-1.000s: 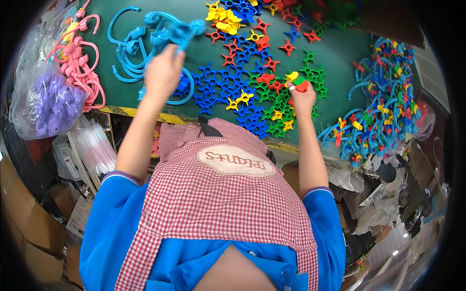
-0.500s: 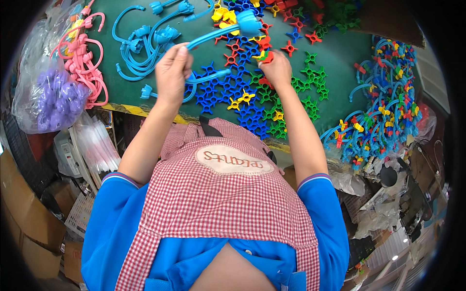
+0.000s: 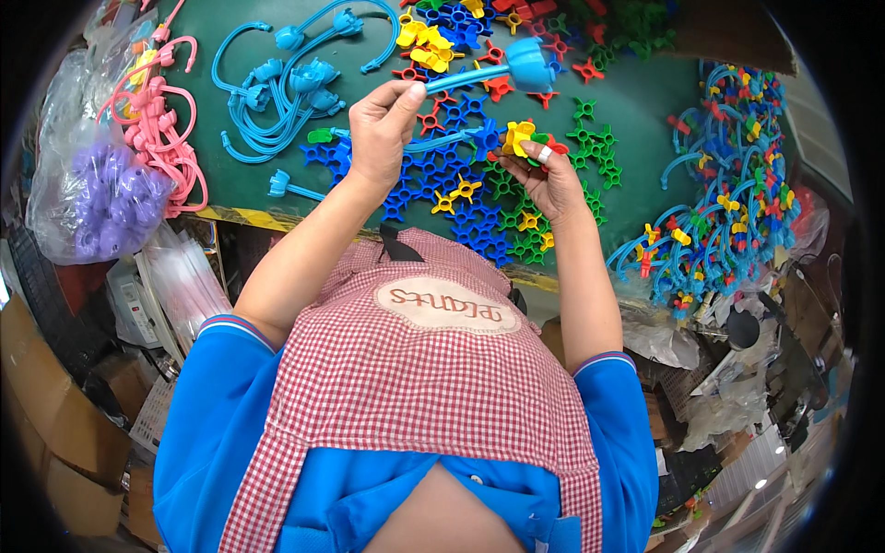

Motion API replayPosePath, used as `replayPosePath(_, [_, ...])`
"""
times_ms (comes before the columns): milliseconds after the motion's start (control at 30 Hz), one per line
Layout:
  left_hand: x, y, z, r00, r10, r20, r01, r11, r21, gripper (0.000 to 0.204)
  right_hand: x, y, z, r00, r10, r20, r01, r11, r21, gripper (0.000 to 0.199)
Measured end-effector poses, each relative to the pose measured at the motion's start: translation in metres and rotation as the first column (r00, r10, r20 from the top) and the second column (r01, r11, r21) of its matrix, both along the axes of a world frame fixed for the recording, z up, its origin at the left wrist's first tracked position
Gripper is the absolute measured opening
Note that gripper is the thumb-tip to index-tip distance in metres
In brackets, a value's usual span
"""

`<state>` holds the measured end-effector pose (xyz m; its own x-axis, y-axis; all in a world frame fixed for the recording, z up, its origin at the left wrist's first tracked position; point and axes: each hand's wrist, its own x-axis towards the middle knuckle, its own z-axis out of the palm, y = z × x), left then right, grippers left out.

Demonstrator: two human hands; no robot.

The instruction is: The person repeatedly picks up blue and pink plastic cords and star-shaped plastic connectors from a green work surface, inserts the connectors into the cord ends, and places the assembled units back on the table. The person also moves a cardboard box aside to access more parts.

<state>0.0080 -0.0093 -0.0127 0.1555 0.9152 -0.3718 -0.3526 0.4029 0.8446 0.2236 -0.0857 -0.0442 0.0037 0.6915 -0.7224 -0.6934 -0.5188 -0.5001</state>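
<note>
The left hand [image 3: 383,134] pinches a blue tube [image 3: 468,76] above the table [image 3: 643,138], its flower-shaped end [image 3: 529,66] outermost — the right hand [image 3: 550,182] pinches small coloured pieces [image 3: 518,138] inward from the near edge. Pink tubes [image 3: 155,127] lie toward the left edge — a mixed heap [image 3: 751,221] toward the right.

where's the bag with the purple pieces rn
At the far left of the head view, the clear bag is beside the pink tubes.
</note>
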Motion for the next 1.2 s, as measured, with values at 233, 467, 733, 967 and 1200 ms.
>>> replayPosePath(233, [-0.005,-0.003,0.002,0.996,-0.074,0.049,0.074,0.997,0.008,0.014,0.007,-0.006,0.011,0.998,0.037,0.049,-0.041,0.996,0.077,0.035])
replayPosePath(467, [-0.007,-0.006,0.002,0.97,-0.087,0.225,0.097,0.995,-0.034,0.013,0.016,-0.014,0.021,0.968,0.176,0.179,-0.175,0.984,-0.019,0.038])
replayPosePath(733, [0.004,-0.016,0.004,0.921,-0.299,0.25,0.302,0.953,0.026,0.017,-0.004,-0.021,0.014,0.432,0.43,0.793,-0.769,0.635,0.075,0.053])
replayPosePath(967, [0.011,-0.002,-0.001,0.828,0.018,0.561,0.164,0.948,-0.273,0.029,-0.007,-0.036,0.011,0.683,-0.045,0.729,-0.41,0.803,0.434,0.035])
replayPosePath(1200, [0.059,0.001,-0.006,0.843,-0.099,0.528,0.281,0.919,-0.276,0.031,0.015,-0.047,0.034,0.874,-0.189,0.447,-0.047,0.884,0.466,0.02])
